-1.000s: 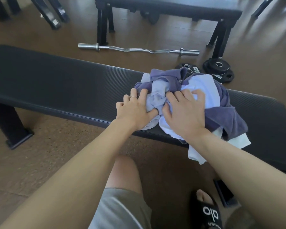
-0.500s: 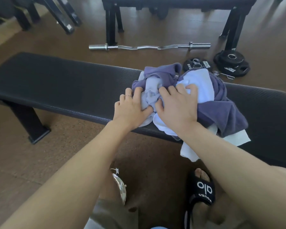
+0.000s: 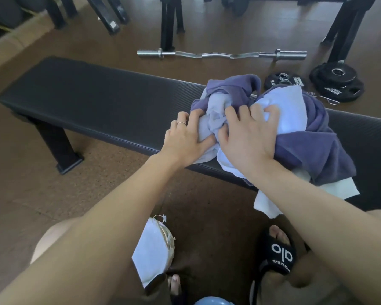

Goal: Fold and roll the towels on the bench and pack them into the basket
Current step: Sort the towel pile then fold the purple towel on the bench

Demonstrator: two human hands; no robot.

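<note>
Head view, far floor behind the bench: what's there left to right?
Curl bar → small weight plate with spring clips on it → larger stack of weight plates.

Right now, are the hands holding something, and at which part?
Both: left hand and right hand grip the pile of towels at its bunched middle.

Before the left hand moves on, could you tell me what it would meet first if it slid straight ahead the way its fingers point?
The left hand points up and to the right, into the pile of towels. Its fingertips already touch the pale lavender towel, so it would probably bunch that first; the darker purple towel lies behind.
</note>
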